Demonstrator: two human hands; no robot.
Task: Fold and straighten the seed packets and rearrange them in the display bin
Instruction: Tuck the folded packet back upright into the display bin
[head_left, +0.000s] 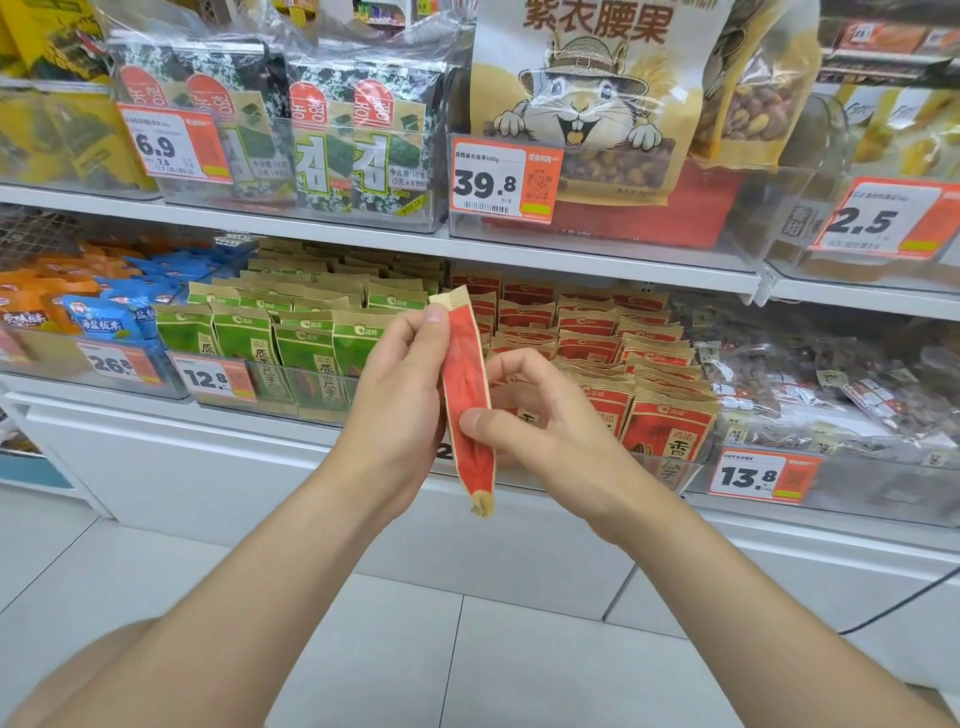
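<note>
A red and tan seed packet (466, 379) is held edge-on in front of the shelf, upright and slightly tilted. My left hand (400, 400) grips its upper part, thumb on top near the tan end. My right hand (524, 415) pinches its lower middle with thumb and fingers. Behind the hands stands the clear display bin (670, 467) with several rows of matching red packets (665, 421), upright. A gap shows in the bin's front left, partly hidden by my hands.
Left of the red bin is a bin of green seed packets (296, 338) with a 12.8 tag. Blue and orange snack bags (98, 317) lie further left, clear bags of nuts (831, 384) to the right. An upper shelf (571, 260) overhangs. White tiled floor lies below.
</note>
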